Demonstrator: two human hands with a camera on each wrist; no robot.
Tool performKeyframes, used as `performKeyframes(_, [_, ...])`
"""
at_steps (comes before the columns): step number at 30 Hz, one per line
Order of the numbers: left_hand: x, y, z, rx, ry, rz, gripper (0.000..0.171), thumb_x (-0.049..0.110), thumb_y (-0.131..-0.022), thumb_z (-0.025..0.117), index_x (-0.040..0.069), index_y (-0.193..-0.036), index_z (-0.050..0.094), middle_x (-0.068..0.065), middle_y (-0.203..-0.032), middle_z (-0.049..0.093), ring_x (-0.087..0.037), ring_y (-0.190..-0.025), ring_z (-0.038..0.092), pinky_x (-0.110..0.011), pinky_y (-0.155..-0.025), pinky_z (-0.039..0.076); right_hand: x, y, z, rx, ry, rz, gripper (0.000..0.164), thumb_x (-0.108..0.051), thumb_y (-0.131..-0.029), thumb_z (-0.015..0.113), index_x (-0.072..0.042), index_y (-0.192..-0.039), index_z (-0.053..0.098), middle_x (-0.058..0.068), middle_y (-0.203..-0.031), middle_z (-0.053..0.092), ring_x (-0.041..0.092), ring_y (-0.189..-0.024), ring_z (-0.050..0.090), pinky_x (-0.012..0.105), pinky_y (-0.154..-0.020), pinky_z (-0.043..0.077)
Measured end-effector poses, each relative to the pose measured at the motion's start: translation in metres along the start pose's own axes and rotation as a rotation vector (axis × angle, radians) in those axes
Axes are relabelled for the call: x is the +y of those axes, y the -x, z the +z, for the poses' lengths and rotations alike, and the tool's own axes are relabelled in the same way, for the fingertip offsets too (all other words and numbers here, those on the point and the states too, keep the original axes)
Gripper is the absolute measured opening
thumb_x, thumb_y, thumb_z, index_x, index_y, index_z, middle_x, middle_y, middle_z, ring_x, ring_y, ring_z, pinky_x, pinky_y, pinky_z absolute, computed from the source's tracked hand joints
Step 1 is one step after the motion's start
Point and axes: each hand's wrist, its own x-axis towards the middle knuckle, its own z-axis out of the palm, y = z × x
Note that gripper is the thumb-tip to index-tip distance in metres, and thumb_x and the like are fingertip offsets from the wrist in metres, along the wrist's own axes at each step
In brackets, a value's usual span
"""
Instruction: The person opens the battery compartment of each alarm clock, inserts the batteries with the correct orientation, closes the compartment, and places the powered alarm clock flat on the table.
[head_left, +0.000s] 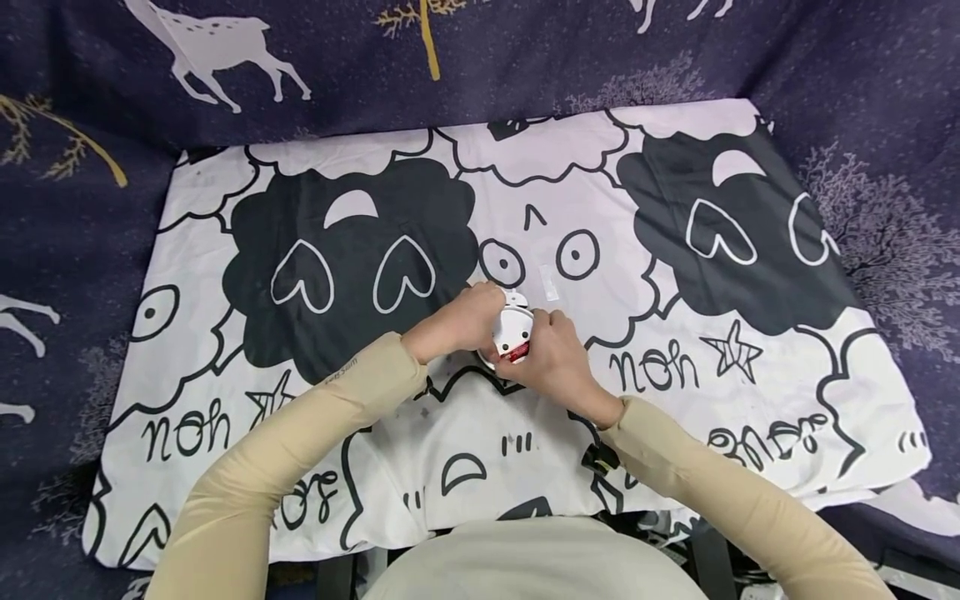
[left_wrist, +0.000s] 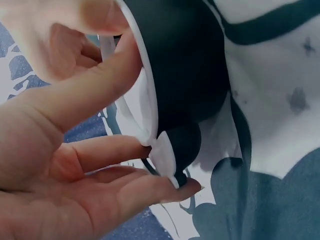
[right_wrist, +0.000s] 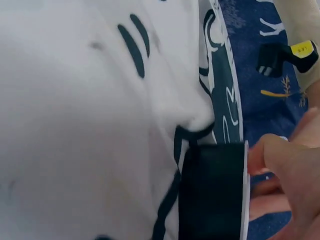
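Note:
A round case (head_left: 514,323) with a white cartoon-animal face, two dark eyes and a red band stands between both hands over the cloth. In the left wrist view, its deep black side (left_wrist: 187,65), white rim and a small ear-like tab (left_wrist: 167,155) show. My left hand (head_left: 471,321) grips the left side of the case, with fingertips at the rim and beside the tab. My right hand (head_left: 558,360) grips the opposite side, its fingers over the white rim. The right wrist view shows the black wall (right_wrist: 212,195) close against the cloth.
A white cloth (head_left: 420,492) with black cartoon sheep covers the table. A small clear strip (head_left: 550,283) lies just beyond the case. Dark blue patterned curtains (head_left: 510,50) close off the back and sides. The person's body is at the near edge.

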Motion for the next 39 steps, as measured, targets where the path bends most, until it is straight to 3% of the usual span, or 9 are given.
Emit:
performKeyframes(4, [0.002,0.001,0.002,0.037,0.027,-0.024,0.048,0.015,-0.059,0.083,-0.005,-0.097,0.063,-0.017,-0.101,0.061,-0.028,-0.093,0.058,-0.039,-0.083,0.048,-0.003,0.003,0.006,0.069,0.003,0.027,0.064,-0.044,-0.060,0.074,0.004,-0.097,0.054,0.015,-0.081,0.052,0.028,-0.073,0.051,0.035,-0.055,0.044])
performKeyframes(11, [0.008,0.004,0.004,0.137,0.096,-0.074,0.026,0.001,-0.065,0.072,-0.005,-0.089,0.065,-0.019,-0.095,0.063,-0.029,-0.089,0.058,-0.041,-0.079,0.049,-0.004,0.005,0.010,0.100,-0.065,0.076,0.072,-0.038,-0.057,0.076,0.000,-0.114,0.053,0.013,-0.088,0.055,0.028,-0.076,0.053,0.038,-0.062,0.044])
performKeyframes(17, [0.015,0.001,0.004,0.159,0.093,-0.145,0.022,-0.004,-0.067,0.066,-0.003,-0.089,0.065,-0.017,-0.093,0.065,-0.029,-0.089,0.060,-0.040,-0.078,0.050,-0.005,0.007,0.011,0.118,-0.126,0.120,0.070,-0.041,-0.059,0.076,-0.007,-0.117,0.055,0.013,-0.092,0.059,0.028,-0.082,0.056,0.041,-0.067,0.045])
performKeyframes(22, [0.015,-0.002,0.004,0.138,0.136,-0.186,0.020,-0.005,-0.070,0.061,-0.003,-0.089,0.064,-0.017,-0.091,0.064,-0.029,-0.087,0.060,-0.041,-0.072,0.051,-0.003,0.005,0.010,0.070,-0.151,0.146,0.072,-0.041,-0.060,0.077,-0.010,-0.120,0.053,0.013,-0.097,0.059,0.028,-0.087,0.056,0.043,-0.071,0.046])
performKeyframes(30, [0.007,-0.002,0.004,0.101,0.110,-0.106,0.047,0.011,-0.054,0.085,-0.001,-0.094,0.065,-0.014,-0.095,0.066,-0.028,-0.093,0.060,-0.040,-0.083,0.049,0.008,0.001,0.006,-0.021,-0.177,0.134,0.074,-0.038,-0.062,0.077,-0.008,-0.125,0.051,0.014,-0.102,0.059,0.027,-0.091,0.055,0.043,-0.075,0.044])
performKeyframes(35, [0.006,-0.002,0.005,0.090,0.164,-0.193,0.060,0.014,-0.050,0.089,-0.003,-0.102,0.063,-0.017,-0.103,0.063,-0.033,-0.097,0.059,-0.048,-0.084,0.049,0.012,0.000,0.002,-0.065,-0.237,0.127,0.074,-0.036,-0.064,0.077,-0.009,-0.127,0.051,0.013,-0.108,0.060,0.027,-0.094,0.056,0.040,-0.078,0.044])
performKeyframes(39, [0.007,-0.002,0.006,0.087,0.149,-0.267,0.061,0.015,-0.048,0.091,-0.001,-0.099,0.062,-0.019,-0.104,0.061,-0.040,-0.100,0.057,-0.067,-0.086,0.038,0.013,0.001,0.000,-0.073,-0.302,0.132,0.072,-0.031,-0.063,0.081,-0.012,-0.126,0.053,0.010,-0.112,0.062,0.026,-0.098,0.057,0.040,-0.081,0.043])
